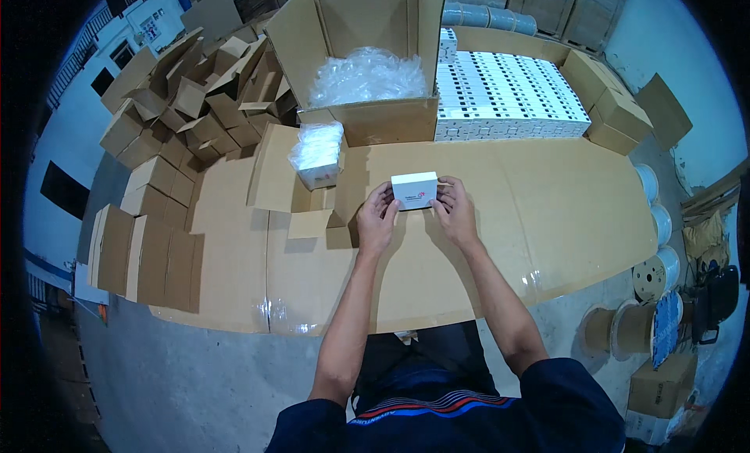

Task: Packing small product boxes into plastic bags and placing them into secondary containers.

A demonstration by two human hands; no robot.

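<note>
A small white box (415, 189) with a little red mark on its front stands on the cardboard-covered table (547, 211). My left hand (377, 216) grips its left end and my right hand (455, 211) grips its right end, fingers curled around the edges. Both forearms reach in from the lower edge. Left of the box lies a small white box wrapped in clear plastic (318, 155) on an opened cardboard flap.
A large open carton (367, 121) filled with clear plastic bags stands behind the box. Rows of several white boxes (508, 93) are stacked at the back right. A heap of empty brown cartons (195, 93) lies at the left. Cable spools (652, 277) sit on the floor at the right.
</note>
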